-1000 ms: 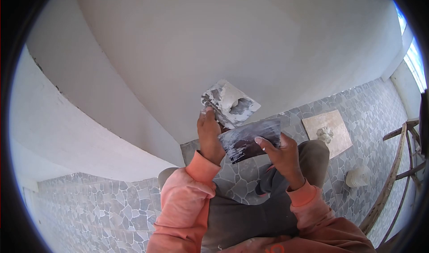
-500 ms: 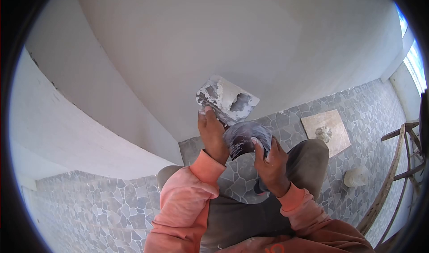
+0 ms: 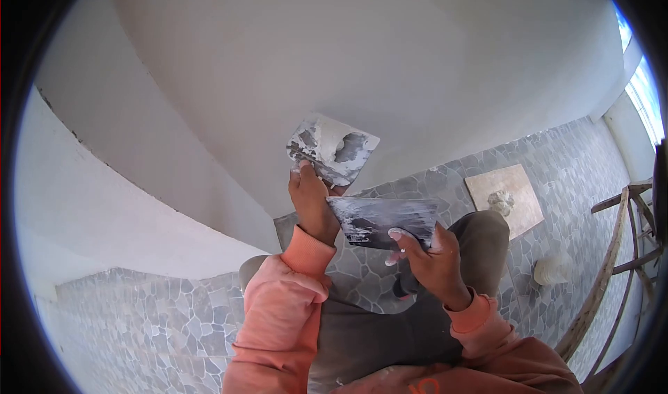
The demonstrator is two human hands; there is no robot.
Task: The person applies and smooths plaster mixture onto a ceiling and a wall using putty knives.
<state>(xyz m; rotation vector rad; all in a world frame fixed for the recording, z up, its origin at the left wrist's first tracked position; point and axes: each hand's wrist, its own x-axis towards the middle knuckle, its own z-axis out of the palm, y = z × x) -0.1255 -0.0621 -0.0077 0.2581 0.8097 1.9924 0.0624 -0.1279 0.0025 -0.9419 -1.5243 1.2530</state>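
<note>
My left hand [image 3: 313,203] is closed on a putty-smeared plastering trowel [image 3: 360,143], its flat face turned up in front of the wall. A thick ridge of white putty [image 3: 328,135] lies across that face. Lower and to the right, my right hand [image 3: 440,260] grips a thin, flexible scraper sheet [image 3: 383,220] by its right end, thumb on the near face. White streaks cover the sheet, which is held nearly flat. Its left end comes close to my left wrist. White residue coats the right thumb and fingertips.
A smooth pale wall [image 3: 390,53] rises ahead, with a curved ledge [image 3: 104,178] at left. On the stone-patterned floor [image 3: 188,317] a square board [image 3: 525,210] carries a putty lump [image 3: 501,200]. A whitish container [image 3: 552,270] and a wooden frame [image 3: 605,276] stand at right.
The scraper sheet was bent into an arc and is now almost flat. My left hand and the trowel have shifted left; my right hand has moved slightly right and down.
</note>
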